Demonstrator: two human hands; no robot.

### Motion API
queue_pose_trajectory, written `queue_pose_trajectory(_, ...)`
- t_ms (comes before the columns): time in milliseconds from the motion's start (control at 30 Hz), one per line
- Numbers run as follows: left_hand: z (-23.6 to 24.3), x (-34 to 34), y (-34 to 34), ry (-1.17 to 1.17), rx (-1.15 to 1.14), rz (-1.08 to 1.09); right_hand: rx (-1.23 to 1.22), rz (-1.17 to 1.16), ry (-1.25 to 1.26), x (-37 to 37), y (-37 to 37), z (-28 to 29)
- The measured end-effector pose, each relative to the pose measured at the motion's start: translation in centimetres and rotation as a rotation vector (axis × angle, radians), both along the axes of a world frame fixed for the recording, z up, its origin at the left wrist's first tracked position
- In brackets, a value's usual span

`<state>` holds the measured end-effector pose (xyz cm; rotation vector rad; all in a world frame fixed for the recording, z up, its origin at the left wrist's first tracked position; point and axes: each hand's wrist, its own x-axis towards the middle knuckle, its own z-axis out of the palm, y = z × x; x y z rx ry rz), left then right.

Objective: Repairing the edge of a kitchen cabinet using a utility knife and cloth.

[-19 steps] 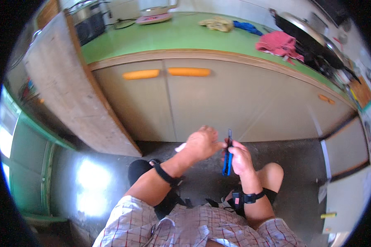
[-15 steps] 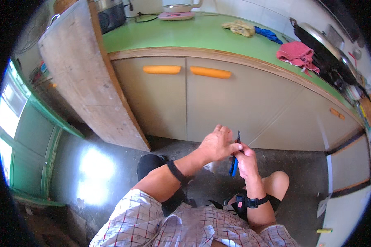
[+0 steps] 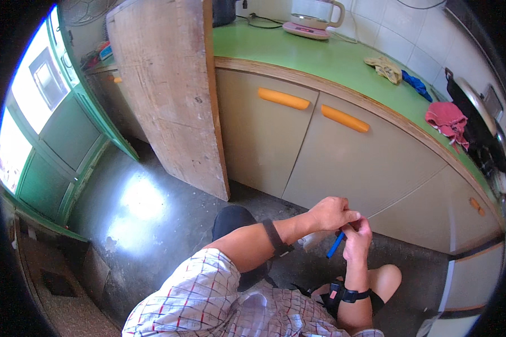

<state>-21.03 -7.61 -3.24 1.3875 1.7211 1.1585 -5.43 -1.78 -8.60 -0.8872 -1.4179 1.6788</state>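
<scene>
1. The slim blue-handled hand tool (image 3: 336,245) now slants more steeply sideways below the bare left hand (image 3: 330,213), its dark tip no longer showing.
2. The bare right hand (image 3: 358,238) grips it closely; the left meets the right's fingertips, its own hold unclear.
3. Handling seems centred on the hidden tip end, so progress there cannot be judged.

green countertop (image 3: 275,51): kettle base (image 3: 306,31), yellow cloth (image 3: 384,69), blue cloth (image 3: 416,86), red cloth (image 3: 446,118)

Hands (image 3: 333,214) before me: two
Blue-handled tool (image 3: 335,245): one
Black wrist straps (image 3: 274,237): two
Crumpled cloths (image 3: 447,119): three
Kettle (image 3: 309,21): one
Wooden board (image 3: 171,101): one
</scene>
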Motion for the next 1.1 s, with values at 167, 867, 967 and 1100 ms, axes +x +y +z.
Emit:
queue_pose_trajectory(167, 1.9, -1.6, -1.4, -0.062, -0.010, 0.057, -0.005, 0.027, 0.037, 0.5, 1.1, -0.4)
queue_pose_trajectory(867, -1.0, -3.6, -1.7, 0.242, 0.159, 0.183, -0.104, 0.061, -0.033, -1.6, 0.3, 2.9)
queue_pose_trajectory(967, -1.5, -3.6, -1.4, 0.233, 0.203, 0.215, -0.030, 0.022, -0.091, -2.1, -0.5, 5.5)
queue_pose_trajectory(1100, -1.0, -2.9, -0.8, 0.233, 0.127, 0.156, -0.027, 0.029, -0.040, -1.4, 0.9, 7.8)
